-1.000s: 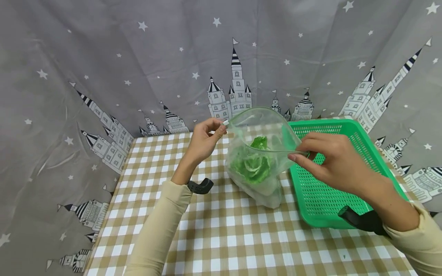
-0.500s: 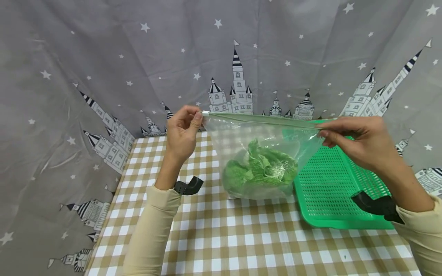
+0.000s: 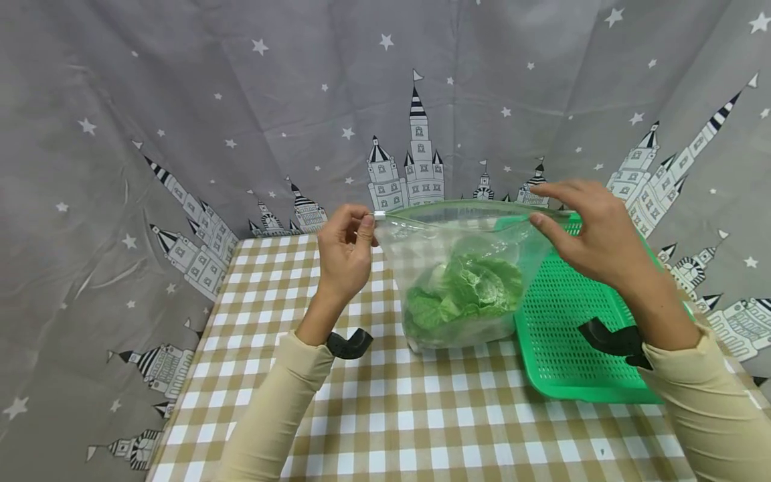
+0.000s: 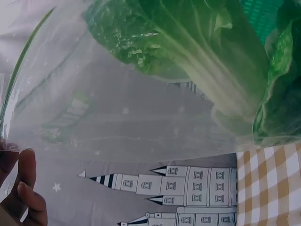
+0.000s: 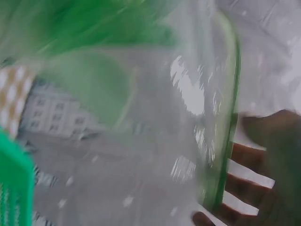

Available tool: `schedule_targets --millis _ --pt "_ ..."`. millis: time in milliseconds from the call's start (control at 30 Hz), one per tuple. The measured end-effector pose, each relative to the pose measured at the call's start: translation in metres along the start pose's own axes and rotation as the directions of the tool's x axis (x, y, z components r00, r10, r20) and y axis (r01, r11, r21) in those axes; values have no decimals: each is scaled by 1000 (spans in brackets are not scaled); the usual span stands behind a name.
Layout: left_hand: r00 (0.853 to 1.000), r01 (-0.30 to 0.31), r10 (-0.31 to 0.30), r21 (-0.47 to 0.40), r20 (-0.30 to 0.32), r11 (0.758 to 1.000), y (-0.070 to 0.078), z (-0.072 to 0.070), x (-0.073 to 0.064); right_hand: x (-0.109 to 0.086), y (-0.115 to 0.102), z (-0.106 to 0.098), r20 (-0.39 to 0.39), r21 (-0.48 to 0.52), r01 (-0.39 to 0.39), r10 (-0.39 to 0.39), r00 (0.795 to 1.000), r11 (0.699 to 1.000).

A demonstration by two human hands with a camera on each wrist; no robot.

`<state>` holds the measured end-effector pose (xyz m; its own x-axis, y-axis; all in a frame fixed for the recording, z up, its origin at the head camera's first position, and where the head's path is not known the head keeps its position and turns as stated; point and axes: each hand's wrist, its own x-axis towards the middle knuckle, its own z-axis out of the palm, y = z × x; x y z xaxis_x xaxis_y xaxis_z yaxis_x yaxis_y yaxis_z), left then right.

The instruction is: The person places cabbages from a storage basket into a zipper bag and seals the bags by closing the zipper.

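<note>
A clear zip bag point(image 3: 415, 258) with a green sealing strip stands on the table, its mouth slightly parted. Leafy lettuce point(image 3: 476, 288) lies in its lower part, and the left wrist view shows a pale-stemmed leaf point(image 4: 197, 52) through the plastic. My left hand point(image 3: 346, 251) pinches the top left corner, right at the white slider point(image 3: 379, 215). At the opposite end, my right hand point(image 3: 593, 234) has its thumb and fingers spread around the top right corner. In the right wrist view, several fingers point(image 5: 247, 188) reach behind the green strip, with the thumb on the near side.
A green perforated plastic basket point(image 3: 584, 335) stands right of the bag, partly behind my right forearm. Brown-and-white checked cloth point(image 3: 421, 415) covers the table. A grey curtain point(image 3: 301, 100) printed with castles and stars hangs behind it.
The bag's mouth went from wide open to pulled taut, then slackened and parted slightly. My right hand's fingers have loosened from their pinch. Both hands spread apart, then came back somewhat closer.
</note>
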<state>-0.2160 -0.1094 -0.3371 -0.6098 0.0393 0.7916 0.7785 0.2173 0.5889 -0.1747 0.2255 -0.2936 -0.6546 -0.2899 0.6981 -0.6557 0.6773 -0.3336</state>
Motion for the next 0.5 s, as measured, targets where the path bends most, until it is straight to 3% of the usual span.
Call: schedule_targets --millis 100,167,300,400,500 --pt "999 -38 38 15 -5 999 3 3 -1 14 -23 13 -58 10 89 -89 994 996" --pt "998 -59 60 39 -15 997 4 5 -1 23 -42 24 -84 -48 162 -165 983 986" --pt "995 -87 90 60 -38 994 6 9 -2 39 -78 46 -48 -162 255 -265 963 953" --pt "994 -98 100 48 -41 994 6 12 -2 50 -95 62 29 -170 265 -265 964 949" --pt "994 -99 100 23 -41 995 7 13 -2 61 -103 77 118 -166 221 -203 972 961"
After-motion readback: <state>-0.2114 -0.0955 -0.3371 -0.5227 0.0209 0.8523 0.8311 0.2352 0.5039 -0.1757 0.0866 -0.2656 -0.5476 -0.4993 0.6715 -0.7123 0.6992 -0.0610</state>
